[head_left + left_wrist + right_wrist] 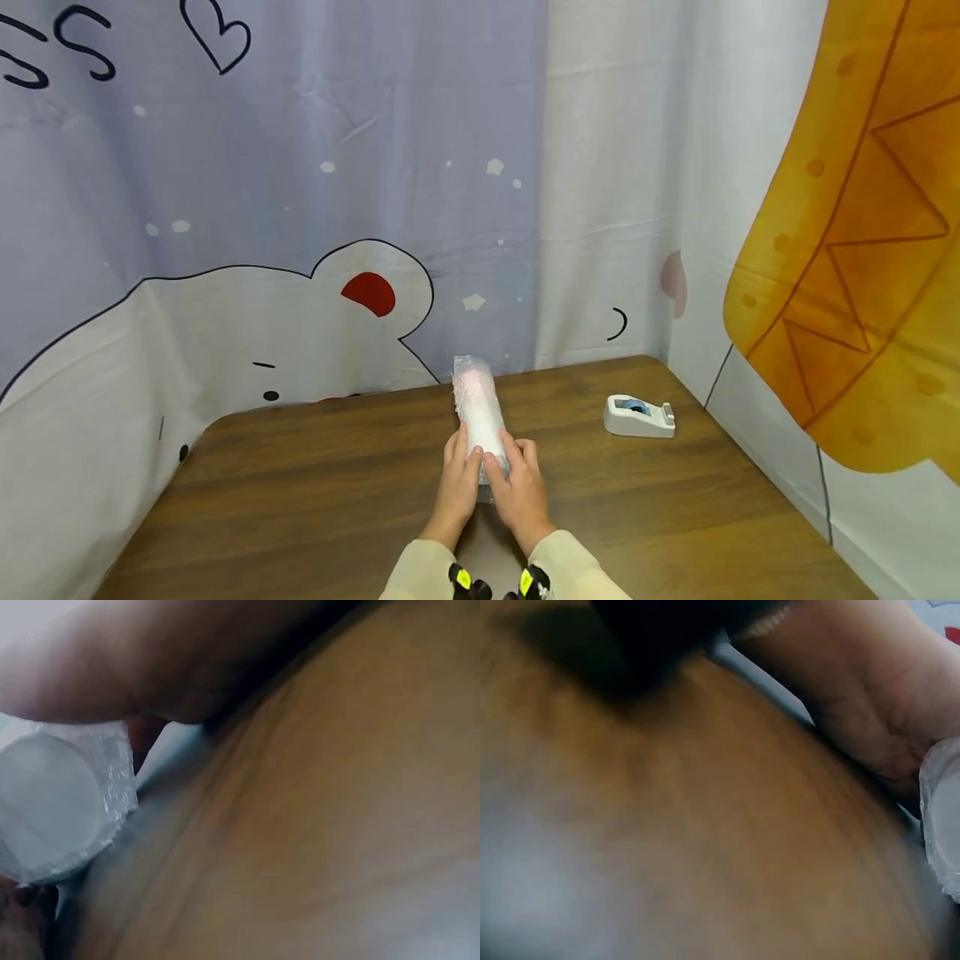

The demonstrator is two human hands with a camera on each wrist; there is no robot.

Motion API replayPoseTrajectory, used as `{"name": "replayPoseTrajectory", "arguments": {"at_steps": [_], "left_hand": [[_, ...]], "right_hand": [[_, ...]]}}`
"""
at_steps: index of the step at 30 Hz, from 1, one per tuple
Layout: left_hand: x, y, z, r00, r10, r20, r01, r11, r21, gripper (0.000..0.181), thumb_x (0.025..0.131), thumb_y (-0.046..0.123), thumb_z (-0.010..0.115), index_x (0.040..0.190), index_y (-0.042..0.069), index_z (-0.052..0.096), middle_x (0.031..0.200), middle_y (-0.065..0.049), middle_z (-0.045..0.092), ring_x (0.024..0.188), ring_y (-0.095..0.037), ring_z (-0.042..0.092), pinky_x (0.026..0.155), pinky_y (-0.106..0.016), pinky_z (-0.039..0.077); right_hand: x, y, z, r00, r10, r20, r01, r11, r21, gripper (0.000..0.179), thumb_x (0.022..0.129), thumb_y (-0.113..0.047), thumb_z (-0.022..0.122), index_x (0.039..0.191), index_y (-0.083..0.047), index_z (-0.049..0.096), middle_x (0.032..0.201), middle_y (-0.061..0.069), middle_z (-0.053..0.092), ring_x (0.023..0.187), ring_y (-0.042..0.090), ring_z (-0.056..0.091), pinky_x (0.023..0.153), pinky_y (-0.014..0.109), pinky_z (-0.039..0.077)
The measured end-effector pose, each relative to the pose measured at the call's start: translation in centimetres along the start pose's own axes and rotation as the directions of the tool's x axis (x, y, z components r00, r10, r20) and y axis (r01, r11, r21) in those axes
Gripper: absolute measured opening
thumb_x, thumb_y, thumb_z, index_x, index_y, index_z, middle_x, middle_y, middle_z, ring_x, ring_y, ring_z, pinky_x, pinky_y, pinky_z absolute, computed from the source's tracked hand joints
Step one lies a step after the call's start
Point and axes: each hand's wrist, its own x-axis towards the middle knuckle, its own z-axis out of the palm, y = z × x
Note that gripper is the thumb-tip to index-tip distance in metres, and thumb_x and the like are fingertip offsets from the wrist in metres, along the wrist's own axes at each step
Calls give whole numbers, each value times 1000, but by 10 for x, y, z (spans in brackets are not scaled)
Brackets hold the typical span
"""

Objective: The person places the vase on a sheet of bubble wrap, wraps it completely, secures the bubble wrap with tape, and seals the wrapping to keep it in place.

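A white cylinder wrapped in clear bubble wrap (480, 408) lies lengthwise on the wooden table, its far end toward the curtain. My left hand (456, 482) grips its near part from the left side. From the right side my right hand (521, 487) grips the same part, and both thumbs lie on top, close together. In the left wrist view the flat round near end (49, 802) shows, with crinkled wrap sticking out around its edge. A sliver of the wrapped end (941, 825) appears at the right edge of the right wrist view.
A white tape dispenser (639, 417) with a roll in it stands on the table (330, 483), right of the hands. Behind the table hangs a printed curtain (480, 208), which also runs along the left and right sides.
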Motion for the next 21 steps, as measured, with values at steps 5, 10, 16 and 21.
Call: {"name": "replayPoseTrajectory", "arguments": {"at_steps": [5,10,16,21], "left_hand": [[9,-8,-3,999,41,3,-41,998,50,60,105,22,44,158,-1,27,158,-24,33,141,-44,37,112,-62,31],[15,-13,-5,998,52,20,-53,997,56,59,107,27,41,158,1,27,161,-21,32,144,-42,35,114,-61,30],[18,-13,-4,997,47,61,-52,996,76,59,109,33,38,159,3,25,163,-18,29,147,-38,31,117,-57,27],[19,-8,-2,998,48,49,-50,998,30,60,110,33,33,158,-1,23,163,-19,26,149,-36,27,119,-54,22]], "right_hand": [[7,3,9,1000,6,7,-6,1000,13,52,98,-36,60,138,-2,60,114,15,52,91,30,61,78,50,53],[14,8,14,1000,19,24,-20,999,29,55,99,-38,59,139,-2,58,114,15,51,91,30,60,81,50,53],[19,12,14,999,31,25,-32,999,35,56,97,-36,61,139,1,57,114,18,51,93,33,59,84,51,52],[22,12,10,1000,26,-12,-26,997,66,58,97,-35,60,142,0,53,120,21,49,99,37,58,84,55,51]]}}
